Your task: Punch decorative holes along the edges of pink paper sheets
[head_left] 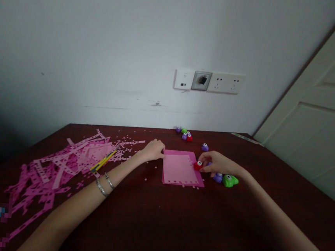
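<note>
1. Pink lighter sheet (178, 168) lies atop darker sheet (192, 156), mid-view on dark counter (159, 222); row of holes along lighter sheet's bottom edge.
2. L hand (155, 150) at sheets' upper L edge, fingertips touching; can't tell if thumb + fingers are clamped on paper. Bracelets (102, 187) on that wrist.
3. R hand (211, 163): thumb + fingers clamped on red one-eyed gadget (198, 165), which is at sheets' R edge.
4. Purple gadget (217, 177) + green gadget (230, 181) side by side, just nearer viewer than R hand. Another purple pc. mostly hidden by fingers.
5. Far purple gadget (204, 147) alone beyond R hand; mixed-colour cluster (184, 136) farther back, nr. wall (118, 51).
6. L side: messy heap of punched pink strips (60, 163) w/ yellow tool (103, 161) on it, type unclear. Pink dots scattered nearby.
7. Socket row (226, 83) on wall; pale door (324, 112) far R.
</note>
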Demonstrator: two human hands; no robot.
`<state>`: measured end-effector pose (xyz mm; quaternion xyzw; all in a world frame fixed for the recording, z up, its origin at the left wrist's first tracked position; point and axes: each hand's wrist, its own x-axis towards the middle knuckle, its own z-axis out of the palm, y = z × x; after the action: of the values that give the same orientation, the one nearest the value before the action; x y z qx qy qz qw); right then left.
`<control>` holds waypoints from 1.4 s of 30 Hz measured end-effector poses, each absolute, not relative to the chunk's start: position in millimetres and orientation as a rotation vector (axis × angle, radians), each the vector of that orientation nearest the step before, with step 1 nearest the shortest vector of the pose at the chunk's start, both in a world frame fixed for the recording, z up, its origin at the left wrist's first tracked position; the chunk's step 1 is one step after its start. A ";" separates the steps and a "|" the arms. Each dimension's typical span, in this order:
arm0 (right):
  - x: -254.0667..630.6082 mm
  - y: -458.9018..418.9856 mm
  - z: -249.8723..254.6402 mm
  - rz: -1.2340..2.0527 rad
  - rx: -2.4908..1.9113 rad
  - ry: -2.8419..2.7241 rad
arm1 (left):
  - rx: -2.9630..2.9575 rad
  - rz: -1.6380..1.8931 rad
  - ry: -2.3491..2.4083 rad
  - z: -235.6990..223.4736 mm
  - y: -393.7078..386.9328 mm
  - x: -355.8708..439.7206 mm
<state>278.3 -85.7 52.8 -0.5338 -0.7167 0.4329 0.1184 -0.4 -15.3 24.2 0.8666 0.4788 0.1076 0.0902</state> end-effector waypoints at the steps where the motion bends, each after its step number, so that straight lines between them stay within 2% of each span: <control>1: 279.7 -84.0 51.2 1.274 -1.549 -2.098 | 2.571 0.320 1.402 21.3 -12.9 -2.2; 18: 280.2 -79.0 49.4 1.193 -1.648 -2.117 | 2.100 0.401 1.205 6.2 -1.4 -3.3; 35: 277.6 -77.3 45.0 1.155 -1.630 -2.086 | 1.470 0.468 1.143 22.0 0.2 -13.8; 42: 276.5 -77.6 44.8 1.169 -1.594 -2.081 | 1.399 0.438 1.127 23.9 1.2 -15.3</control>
<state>276.5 -77.6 44.8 -0.5503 -0.7184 0.4034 0.1354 -15.3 1.2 23.9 0.6042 0.4865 0.1890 0.6021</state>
